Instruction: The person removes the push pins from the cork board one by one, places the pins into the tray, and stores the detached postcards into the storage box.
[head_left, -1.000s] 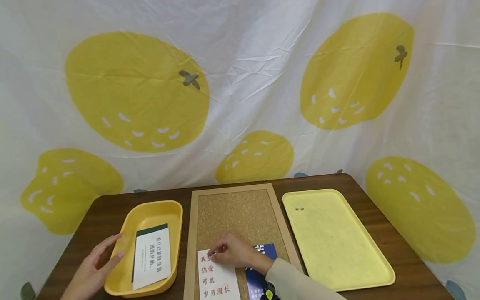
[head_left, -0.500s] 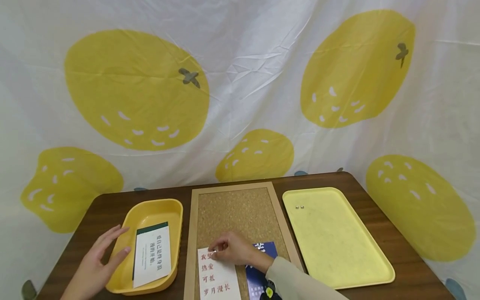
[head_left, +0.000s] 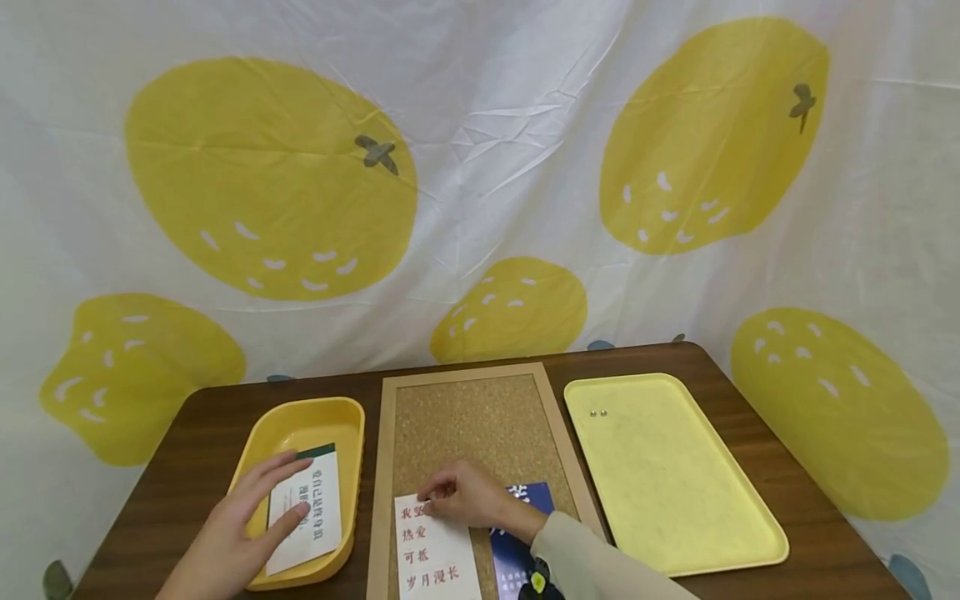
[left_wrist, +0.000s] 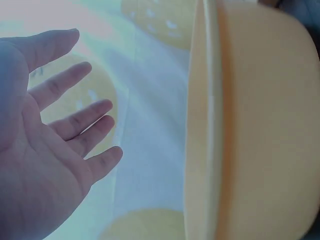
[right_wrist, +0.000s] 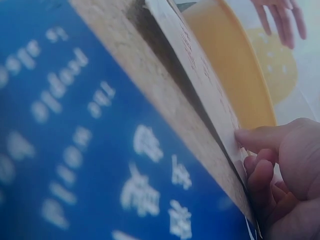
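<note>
Lengthwise, the corkboard (head_left: 465,425) runs beside the yellow box's (head_left: 311,427) right edge. Toward the board's near left corner, the white card (head_left: 435,567) lies long axis along the left frame; the right hand (head_left: 467,496), nearer it, pinches its top edge. The left hand (head_left: 234,527), fingers spread, hangs over the box's left edge.

Qty check, all kinds

Hands: 1 L hand (head_left: 232,542), 1 R hand (head_left: 474,500). Cork bd (head_left: 468,417): 1, w/ 1 white card (head_left: 438,554) & 1 blue card (head_left: 517,554). Bin (head_left: 322,425): 1; top card (head_left: 318,533): 1, no. below unclear. Tray (head_left: 675,483): 1, w/ 2 studs (head_left: 592,413). Worktop (head_left: 750,442): 1. Printed yel. fruits (head_left: 270,192): 5.
</note>
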